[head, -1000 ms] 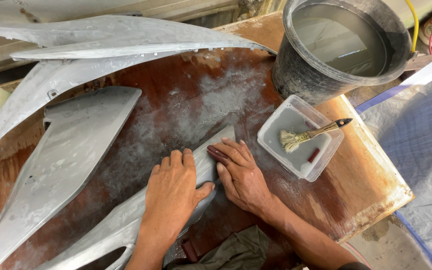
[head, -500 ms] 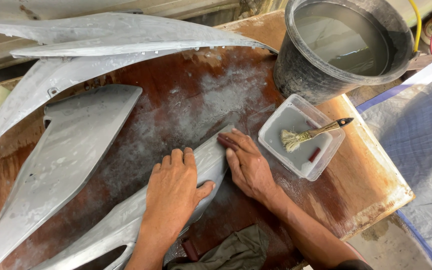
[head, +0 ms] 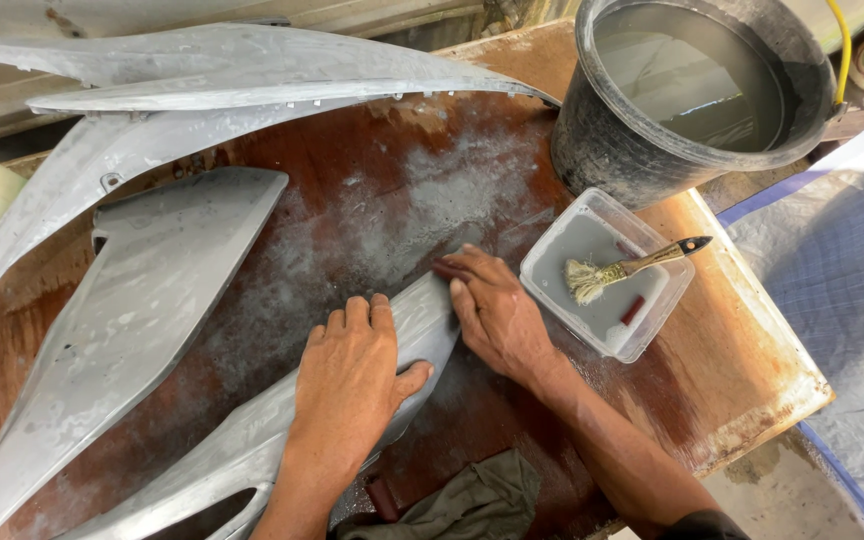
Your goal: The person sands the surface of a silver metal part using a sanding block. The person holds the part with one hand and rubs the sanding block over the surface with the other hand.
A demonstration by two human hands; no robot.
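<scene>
My left hand [head: 347,375] lies flat, palm down, on the long grey body panel [head: 252,440] that runs from the near left corner up toward the middle of the wet, reddish-brown surface [head: 372,190]; the fingers are stretched out and pressed against the panel, the thumb spread to the right over its edge, gripping nothing. My right hand [head: 497,315] sits just beside it at the panel's narrow upper tip, its fingers [head: 467,270] pressing a small dark reddish sanding piece [head: 449,268] flat against that tip, so the hand bears down on the piece rather than curling around it. The two hands are close but not touching. Left of the panel lies a broader grey panel [head: 142,300], and beyond it a long curved grey panel [head: 222,75] arches across the far side of the surface. To the right of my right hand stands a clear rectangular tub [head: 552,240] of cloudy grey water, with a small wooden-handled brush [head: 622,270] resting across it, bristles in the water, and a small red bit [head: 632,310] inside. Behind the tub is a dark bucket [head: 602,140] holding grey water. A crumpled olive cloth [head: 482,500] lies at the near edge, beside my right forearm.
</scene>
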